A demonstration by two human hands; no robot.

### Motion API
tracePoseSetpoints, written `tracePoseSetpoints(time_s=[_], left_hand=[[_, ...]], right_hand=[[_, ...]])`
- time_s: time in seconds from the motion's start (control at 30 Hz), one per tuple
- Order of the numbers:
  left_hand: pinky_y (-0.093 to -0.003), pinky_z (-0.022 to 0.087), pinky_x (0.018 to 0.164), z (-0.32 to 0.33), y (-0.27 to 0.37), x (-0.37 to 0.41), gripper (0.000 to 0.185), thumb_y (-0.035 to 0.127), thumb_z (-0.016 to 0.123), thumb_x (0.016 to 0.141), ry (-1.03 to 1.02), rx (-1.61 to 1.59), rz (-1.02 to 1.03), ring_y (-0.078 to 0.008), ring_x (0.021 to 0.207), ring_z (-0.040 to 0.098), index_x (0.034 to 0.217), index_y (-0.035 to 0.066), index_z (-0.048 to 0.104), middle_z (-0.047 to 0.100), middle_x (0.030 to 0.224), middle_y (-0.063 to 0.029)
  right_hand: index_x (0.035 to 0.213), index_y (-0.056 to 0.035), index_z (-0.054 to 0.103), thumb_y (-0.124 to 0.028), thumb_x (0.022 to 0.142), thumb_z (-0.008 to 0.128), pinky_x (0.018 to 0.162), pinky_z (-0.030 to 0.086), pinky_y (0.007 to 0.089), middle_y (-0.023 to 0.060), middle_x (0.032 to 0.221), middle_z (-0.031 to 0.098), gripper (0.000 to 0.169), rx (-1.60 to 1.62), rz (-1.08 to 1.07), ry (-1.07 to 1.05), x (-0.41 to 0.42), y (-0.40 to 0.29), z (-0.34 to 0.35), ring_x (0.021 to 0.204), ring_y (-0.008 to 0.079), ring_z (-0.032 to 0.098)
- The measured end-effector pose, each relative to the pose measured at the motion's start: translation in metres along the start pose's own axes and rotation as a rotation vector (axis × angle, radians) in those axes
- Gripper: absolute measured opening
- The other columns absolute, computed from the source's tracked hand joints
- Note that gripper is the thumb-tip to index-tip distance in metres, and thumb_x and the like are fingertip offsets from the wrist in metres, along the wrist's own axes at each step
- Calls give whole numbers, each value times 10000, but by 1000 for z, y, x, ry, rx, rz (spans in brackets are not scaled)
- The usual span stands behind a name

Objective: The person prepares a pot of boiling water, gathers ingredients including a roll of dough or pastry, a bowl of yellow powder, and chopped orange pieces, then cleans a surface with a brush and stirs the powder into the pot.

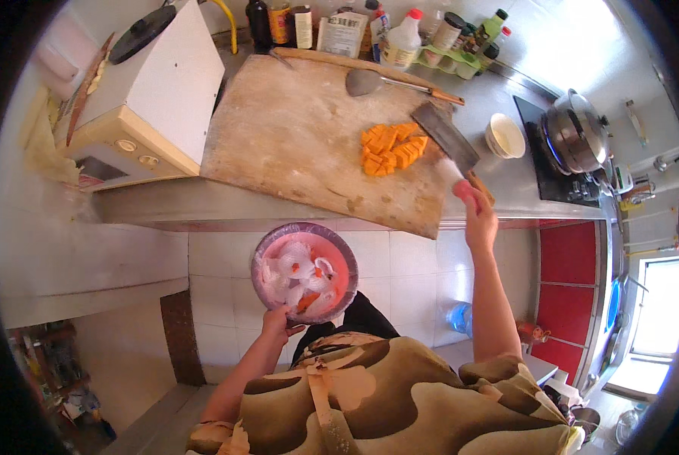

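Note:
My left hand (279,328) grips the rim of a round waste bin (348,247), lined with a plastic bag, with white foam netting and orange scraps inside. My right hand (480,219) holds a small brush-like tool (453,175) with a pink handle and whitish head at the right edge of the wooden cutting board (282,136). Cut orange pieces (388,151), scored in a grid, lie on the board. Right of them a cleaver (445,135) lies across the board's edge, its wooden handle beside my right hand. A wok spatula (368,82) lies farther back.
A white oven (169,85) stands left of the board. Bottles and jars (402,40) line the wall. A white bowl (505,136) is at the right, near a steel pot (578,133) on the stove. A blue-tinted water bottle (460,317) stands below the counter.

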State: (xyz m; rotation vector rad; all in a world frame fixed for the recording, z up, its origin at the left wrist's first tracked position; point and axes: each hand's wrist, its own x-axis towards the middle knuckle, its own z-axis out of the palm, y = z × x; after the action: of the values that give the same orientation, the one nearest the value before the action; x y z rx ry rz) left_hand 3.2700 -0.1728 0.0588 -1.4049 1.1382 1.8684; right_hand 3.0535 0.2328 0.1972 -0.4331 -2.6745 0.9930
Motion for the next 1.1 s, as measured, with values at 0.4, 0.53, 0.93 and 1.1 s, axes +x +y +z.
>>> tracePoseSetpoints(time_s=[0.4,0.53,0.93,1.1], left_hand=[[-420,585,607,78,-30,-28,438,178,587,782,-28,70,82,-297,775,670,1182,15,516,644,970,-140],[-437,567,685,100,-39,-37,400,200,584,789,-20,55,84,-292,816,662,1148,30,538,641,984,-129],[-458,520,775,111,-65,-30,399,239,565,809,-8,-71,87,-286,938,607,1169,72,526,600,1076,-123],[-468,570,699,115,-63,-50,390,178,523,825,70,-174,139,-319,877,645,1179,18,494,619,1012,-175]], right_hand=[[1126,-173,639,-185,848,628,666,520,374,120,858,652,278,67,-558,-587,-93,-32,-28,780,308,637],[1125,-121,630,-152,861,612,630,519,393,138,902,670,266,43,-344,-282,-37,-4,-42,759,322,650],[1122,-99,631,-130,857,610,776,523,319,109,995,682,268,250,-331,-528,-34,-23,-30,898,240,667],[1107,-185,627,-280,824,628,708,513,422,108,895,663,298,240,-891,-992,-101,-28,19,808,319,639]])
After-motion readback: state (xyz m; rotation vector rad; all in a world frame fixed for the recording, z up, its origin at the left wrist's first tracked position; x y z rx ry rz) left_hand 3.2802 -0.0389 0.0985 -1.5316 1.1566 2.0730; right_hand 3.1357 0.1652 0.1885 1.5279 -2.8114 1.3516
